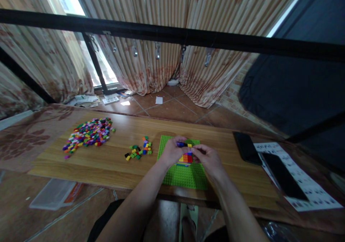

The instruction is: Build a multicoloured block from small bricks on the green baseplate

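Observation:
A green studded baseplate (199, 179) lies on the wooden board. On it stands a small build of coloured toy bricks (185, 158), with red, orange, yellow and blue showing. My left hand (172, 152) curls round the left and far side of this build, fingers closed against it. From the right, my right hand (208, 159) pinches at the build's upper edge, thumb and forefinger closed by a yellow brick (189, 145) and a small blue one. My fingers partly cover the build and what lies between the right fingertips.
Left of the baseplate lies a small group of loose bricks (138, 151); a large brick pile (90, 132) is farther left. At right are a black phone (246, 147), another dark device (284, 177) and a printed sheet (318, 197). A black bar (172, 33) crosses beyond the board.

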`<move>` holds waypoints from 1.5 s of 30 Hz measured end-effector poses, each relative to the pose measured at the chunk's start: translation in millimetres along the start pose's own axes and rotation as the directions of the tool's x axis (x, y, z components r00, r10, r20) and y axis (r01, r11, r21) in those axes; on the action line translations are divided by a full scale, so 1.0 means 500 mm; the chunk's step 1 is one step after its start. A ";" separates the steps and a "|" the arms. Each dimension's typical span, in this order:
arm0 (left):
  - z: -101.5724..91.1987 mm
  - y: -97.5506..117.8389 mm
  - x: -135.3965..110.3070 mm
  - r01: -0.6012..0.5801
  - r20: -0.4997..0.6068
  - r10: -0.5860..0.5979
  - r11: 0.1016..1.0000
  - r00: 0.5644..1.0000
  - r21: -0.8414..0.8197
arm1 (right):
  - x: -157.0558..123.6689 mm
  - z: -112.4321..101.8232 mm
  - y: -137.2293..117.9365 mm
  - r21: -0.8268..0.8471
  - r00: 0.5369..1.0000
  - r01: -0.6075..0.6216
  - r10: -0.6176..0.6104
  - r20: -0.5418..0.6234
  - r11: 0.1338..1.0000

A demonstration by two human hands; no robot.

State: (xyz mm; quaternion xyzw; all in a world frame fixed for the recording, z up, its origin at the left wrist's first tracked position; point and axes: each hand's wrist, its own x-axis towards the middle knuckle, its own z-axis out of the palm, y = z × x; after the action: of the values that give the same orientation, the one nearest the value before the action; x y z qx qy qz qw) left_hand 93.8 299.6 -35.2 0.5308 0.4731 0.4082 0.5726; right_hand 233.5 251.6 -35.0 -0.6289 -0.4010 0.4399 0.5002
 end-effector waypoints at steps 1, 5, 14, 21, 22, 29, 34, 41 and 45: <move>0.000 -0.001 0.000 -0.003 0.005 0.003 1.000 1.000 -0.005 | 0.000 -0.001 0.000 -0.003 1.000 0.004 -0.004 0.003 1.000; -0.003 -0.006 0.000 -0.006 0.029 0.007 1.000 1.000 -0.030 | 0.001 0.000 0.003 -0.005 1.000 0.011 -0.011 0.002 1.000; 0.006 -0.010 -0.004 0.032 0.012 -0.031 0.998 0.999 -0.053 | 0.008 -0.006 0.016 -0.017 0.999 -0.031 0.032 0.021 0.999; 0.017 -0.018 -0.004 0.047 -0.024 -0.047 0.999 0.999 0.007 | 0.004 -0.007 0.006 -0.037 0.997 -0.071 0.071 -0.003 0.997; 0.018 -0.018 -0.005 0.047 -0.024 -0.046 0.999 0.999 0.023 | 0.002 -0.008 0.004 -0.062 0.998 -0.062 0.061 -0.008 0.996; 0.018 -0.015 -0.025 -0.064 -0.048 0.069 0.994 0.996 0.091 | 0.002 -0.020 0.001 -0.213 0.981 0.036 -0.075 -0.177 0.976; -0.071 0.010 -0.013 -0.134 -0.232 0.191 0.962 0.954 0.240 | 0.000 -0.008 -0.011 -0.187 0.946 0.080 -0.134 -0.296 0.979; -0.261 0.004 0.024 0.151 -0.396 0.123 0.790 0.910 0.594 | -0.011 -0.003 -0.022 -0.212 0.945 0.146 -0.200 -0.259 0.966; -0.262 -0.011 0.018 0.248 -0.371 0.123 0.551 0.920 0.797 | -0.015 0.000 -0.028 -0.255 0.948 0.162 -0.222 -0.230 0.953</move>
State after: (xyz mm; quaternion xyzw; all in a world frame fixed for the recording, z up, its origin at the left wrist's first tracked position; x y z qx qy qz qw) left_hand -32.3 336.8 -40.2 0.6289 0.7305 0.2103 0.1631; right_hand 230.6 247.2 -20.1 -0.6923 -0.4415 0.2539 0.5112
